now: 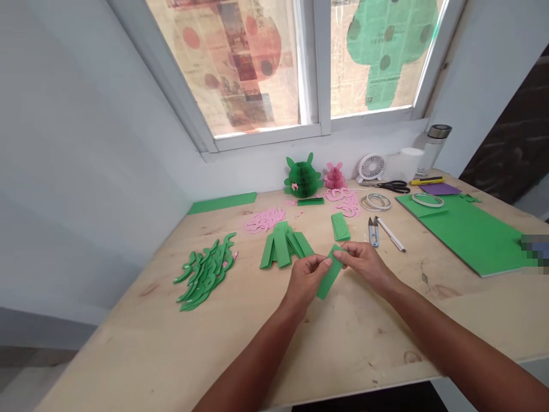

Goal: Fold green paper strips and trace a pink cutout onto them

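Note:
A narrow green paper strip (pixel 328 280) is held above the wooden table (pixel 240 343) by both my hands. My left hand (pixel 305 280) pinches its near left edge with fingers closed. My right hand (pixel 364 264) pinches the strip's far end between thumb and fingers. Just beyond my hands lies a fanned pile of similar green strips (pixel 283 246), and a small stack of green strips (pixel 340 226) lies to its right.
Green curved cut-outs (pixel 206 272) lie at the left, pink cut-outs (pixel 265 220) behind. Green (pixel 302 177) and pink (pixel 334 176) honeycomb paper figures stand by the wall. Snips (pixel 373 232), a pen (pixel 391 234), tape rolls (pixel 376 201), scissors (pixel 392 186), a fan (pixel 370 167) and a green sheet (pixel 467 234) sit to the right.

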Available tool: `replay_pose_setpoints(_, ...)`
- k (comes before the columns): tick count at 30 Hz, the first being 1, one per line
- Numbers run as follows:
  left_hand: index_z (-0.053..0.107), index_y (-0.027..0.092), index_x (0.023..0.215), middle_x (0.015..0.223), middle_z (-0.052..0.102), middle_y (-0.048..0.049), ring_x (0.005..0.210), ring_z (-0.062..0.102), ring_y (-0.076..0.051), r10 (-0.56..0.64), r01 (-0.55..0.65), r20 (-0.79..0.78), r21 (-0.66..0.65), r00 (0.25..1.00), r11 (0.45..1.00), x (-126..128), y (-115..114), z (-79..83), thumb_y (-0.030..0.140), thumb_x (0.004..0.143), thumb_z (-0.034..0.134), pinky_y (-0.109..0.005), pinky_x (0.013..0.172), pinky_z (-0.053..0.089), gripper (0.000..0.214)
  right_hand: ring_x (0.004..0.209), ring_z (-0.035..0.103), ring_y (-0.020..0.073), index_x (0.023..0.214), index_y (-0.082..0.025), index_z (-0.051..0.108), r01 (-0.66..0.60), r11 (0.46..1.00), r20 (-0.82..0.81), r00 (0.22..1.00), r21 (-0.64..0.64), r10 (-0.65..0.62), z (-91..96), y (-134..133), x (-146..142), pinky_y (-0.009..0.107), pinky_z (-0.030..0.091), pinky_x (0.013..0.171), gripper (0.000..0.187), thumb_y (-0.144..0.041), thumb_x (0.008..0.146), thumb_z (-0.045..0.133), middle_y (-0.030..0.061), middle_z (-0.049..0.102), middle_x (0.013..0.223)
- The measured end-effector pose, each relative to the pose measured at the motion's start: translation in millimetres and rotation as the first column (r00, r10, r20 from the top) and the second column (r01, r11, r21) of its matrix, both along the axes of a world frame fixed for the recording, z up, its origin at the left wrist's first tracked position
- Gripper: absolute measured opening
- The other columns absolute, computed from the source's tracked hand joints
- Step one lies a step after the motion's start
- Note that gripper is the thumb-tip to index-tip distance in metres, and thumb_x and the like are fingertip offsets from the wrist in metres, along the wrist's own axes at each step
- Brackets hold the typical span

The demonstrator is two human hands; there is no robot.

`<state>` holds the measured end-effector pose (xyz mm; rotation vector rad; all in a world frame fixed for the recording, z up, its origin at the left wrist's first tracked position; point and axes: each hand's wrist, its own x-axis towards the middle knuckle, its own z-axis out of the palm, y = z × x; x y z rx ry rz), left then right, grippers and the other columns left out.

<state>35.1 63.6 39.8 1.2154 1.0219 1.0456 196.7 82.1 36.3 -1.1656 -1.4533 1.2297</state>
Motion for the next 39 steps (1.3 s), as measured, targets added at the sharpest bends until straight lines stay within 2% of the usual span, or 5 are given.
replay_pose_setpoints(4,0.065,0.013,0.061,0.057,0.056,0.0007,0.054,0.046,-0.01,0.019,-0.019,0.012,-0.004,1.0,1.0,0.7,11.0,-11.8,0.051,0.07,0.069,-0.021,0.052,0.035,0.039,0.056,0.04,0.0103,0.057,-0.018,0.053,-0.043,0.999,0.0,0.999,-0.013,0.043,-3.3,5.7,-1.0,0.024,0.031,0.053,0.045,-0.057,0.073,0.066,-0.0037,0.045,0.055)
replay_pose_setpoints(11,0.061,0.013,0.059,0.053,0.051,0.0017,0.049,0.043,-0.009,0.02,-0.02,0.006,-0.052,1.0,0.998,-2.7,13.1,-30.8,0.055,0.065,0.072,-0.02,0.046,0.032,0.044,0.052,0.038,0.0091,0.062,-0.017,0.055,-0.107,0.987,-0.044,0.994,-0.118,0.102,-16.5,5.5,-3.8,0.023,0.029,0.048,0.049,-0.064,0.07,0.066,-0.0036,0.045,0.055)
replay_pose_setpoints(20,0.06,0.014,0.059,0.051,0.049,0.0032,0.047,0.042,-0.008,0.035,-0.035,-0.001,-0.088,0.999,0.995,-2.5,9.8,-31.4,0.055,0.065,0.073,-0.02,0.045,0.031,0.044,0.053,0.032,0.0086,0.062,-0.017,0.053,-0.109,0.986,-0.042,0.994,-0.129,0.104,-22.5,3.6,-0.3,0.023,0.025,0.05,0.046,-0.059,0.073,0.066,-0.0049,0.039,0.057)
replay_pose_setpoints(27,0.058,0.014,0.059,0.052,0.047,0.0037,0.048,0.038,-0.007,0.035,-0.036,-0.012,-0.085,0.999,0.996,-1.3,8.4,-31.2,0.051,0.066,0.072,-0.019,0.044,0.029,0.04,0.053,0.034,0.0092,0.065,-0.017,0.055,-0.112,0.984,-0.051,0.993,-0.135,0.106,-23.8,1.3,-0.9,0.024,0.027,0.05,0.044,-0.059,0.075,0.064,-0.0041,0.042,0.058)
replay_pose_setpoints(39,0.056,0.015,0.056,0.052,0.044,0.0042,0.049,0.035,-0.006,-0.065,0.062,-0.054,-0.061,0.996,0.996,-8.8,12.8,-26.4,0.042,0.066,0.07,-0.019,0.045,0.026,0.032,0.054,0.036,0.0103,0.062,-0.018,0.056,-0.116,0.989,0.002,0.993,-0.093,0.117,-24.1,1.0,1.1,0.025,0.029,0.052,0.042,-0.057,0.076,0.064,-0.0035,0.043,0.057)
